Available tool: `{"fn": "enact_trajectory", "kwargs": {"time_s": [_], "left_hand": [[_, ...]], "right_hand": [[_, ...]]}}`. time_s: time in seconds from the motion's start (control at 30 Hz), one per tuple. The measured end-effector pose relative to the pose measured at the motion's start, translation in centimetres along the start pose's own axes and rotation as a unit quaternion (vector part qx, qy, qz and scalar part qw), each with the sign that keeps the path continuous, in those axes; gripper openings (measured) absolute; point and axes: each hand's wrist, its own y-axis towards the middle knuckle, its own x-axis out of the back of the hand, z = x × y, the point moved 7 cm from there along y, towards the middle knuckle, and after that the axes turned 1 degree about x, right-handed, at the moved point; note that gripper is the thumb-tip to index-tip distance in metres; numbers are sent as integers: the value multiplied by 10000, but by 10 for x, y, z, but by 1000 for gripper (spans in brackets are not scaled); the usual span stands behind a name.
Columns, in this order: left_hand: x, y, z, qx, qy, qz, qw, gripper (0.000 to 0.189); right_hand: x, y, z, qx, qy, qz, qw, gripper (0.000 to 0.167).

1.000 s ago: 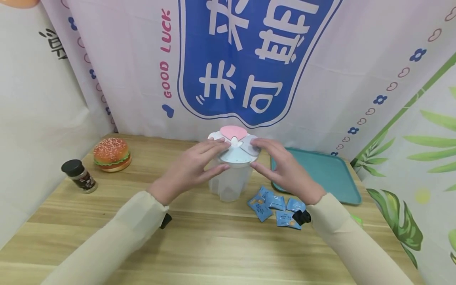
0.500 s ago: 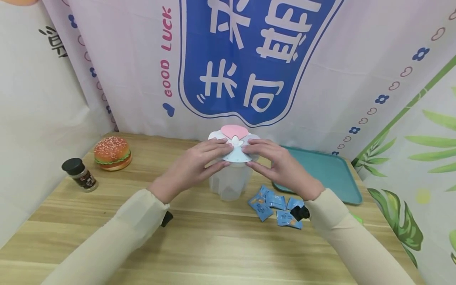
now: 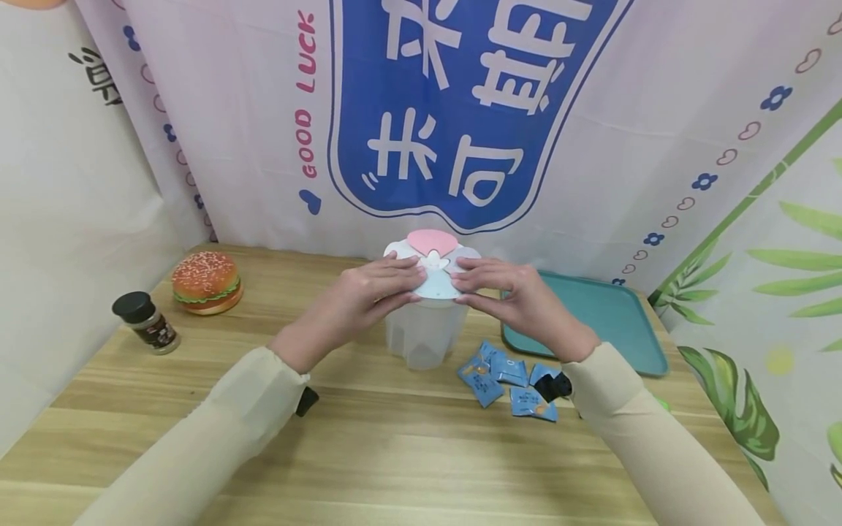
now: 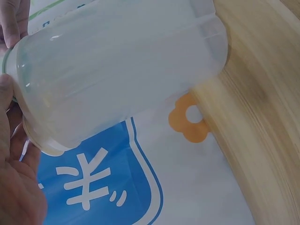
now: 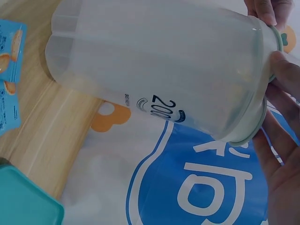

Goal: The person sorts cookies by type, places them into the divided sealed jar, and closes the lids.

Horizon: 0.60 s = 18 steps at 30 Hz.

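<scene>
A tall translucent canister (image 3: 424,336) stands upright on the wooden table, its wall lobed like a flower. Its lid (image 3: 439,283) has petal segments in pink, pale blue, lilac and white around a small white centre piece. My left hand (image 3: 355,298) grips the lid's left side, fingers on top and thumb at the front edge. From the other side my right hand (image 3: 516,294) holds it the same way. Dark print marks the canister wall (image 5: 159,70) in the right wrist view. Fingers of both hands lie around the lid rim (image 5: 251,133) there.
Several blue snack packets (image 3: 506,371) lie right of the canister, in front of a teal tray (image 3: 601,314). At the back left sit a toy hamburger (image 3: 207,283) and a black-capped jar (image 3: 148,324). A printed curtain (image 3: 263,146) hangs behind the table.
My right hand's fingers have shifted inward from the lid's right side towards its front middle. The left fingers have moved slightly. The canister has stayed in place.
</scene>
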Motion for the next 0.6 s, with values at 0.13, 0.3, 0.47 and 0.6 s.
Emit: {"fn": "enact_trajectory", "kwargs": {"time_s": [0.13, 0.3, 0.47, 0.6], "left_hand": [[0, -1, 0, 22, 30, -15, 10000, 37], [-1, -3, -1, 10, 18, -108, 9999, 37], [-2, -5, -1, -68, 0, -183, 9998, 38], [-2, -5, 0, -73, 7, -247, 9997, 38]], "right_hand": [[-1, 0, -1, 27, 61, -41, 10000, 24], [-1, -1, 0, 107, 142, -83, 9998, 25], [0, -2, 0, 188, 187, -136, 9996, 25], [0, -1, 1, 237, 166, -165, 9994, 25]]}}
